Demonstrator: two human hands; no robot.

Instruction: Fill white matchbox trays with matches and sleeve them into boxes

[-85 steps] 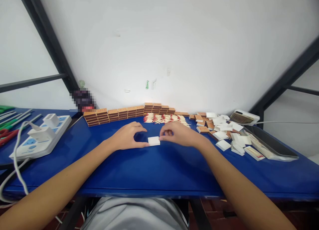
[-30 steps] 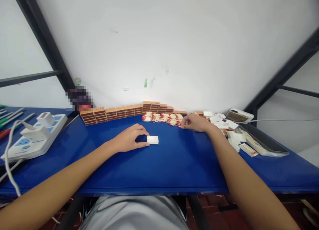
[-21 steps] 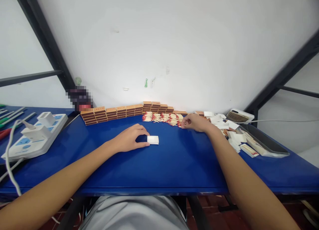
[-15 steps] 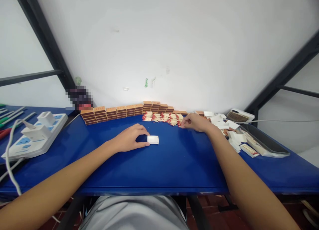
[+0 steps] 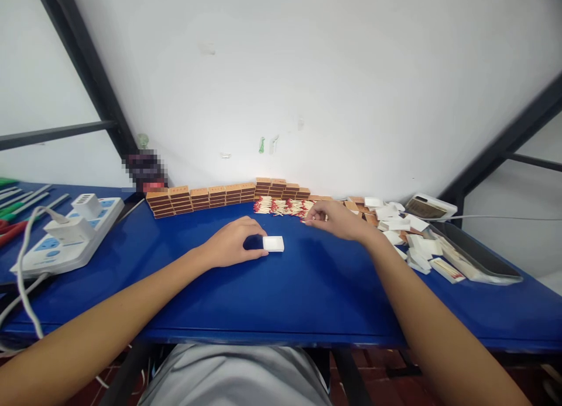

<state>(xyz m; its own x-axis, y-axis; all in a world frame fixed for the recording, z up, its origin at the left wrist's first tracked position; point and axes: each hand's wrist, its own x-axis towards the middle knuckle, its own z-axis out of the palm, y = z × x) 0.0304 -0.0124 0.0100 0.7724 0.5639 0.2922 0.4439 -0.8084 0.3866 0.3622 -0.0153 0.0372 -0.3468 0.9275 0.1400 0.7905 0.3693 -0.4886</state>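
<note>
On the blue table, my left hand [image 5: 235, 242] grips the left end of a small white matchbox tray [image 5: 274, 244] between thumb and fingers. The tray lies open side up, and no matches show inside it. My right hand [image 5: 336, 219] is pinched closed at the right end of a heap of red-tipped matches [image 5: 281, 206]. Pale stick ends and a red tip show at its fingertips, though how many matches it holds I cannot tell.
Stacked brown matchboxes [image 5: 202, 198] line the wall behind. Loose white trays [image 5: 395, 224] pile up at right, beside a filled tray [image 5: 446, 270] and a dark-screened device [image 5: 483, 251]. A power strip [image 5: 70, 239] with cables and several green- and red-handled tools [image 5: 17, 210] occupy the left.
My right hand has moved slightly left and nearer me, with match ends now showing at its fingers. My left hand still holds the tray. The view has shifted a little.
</note>
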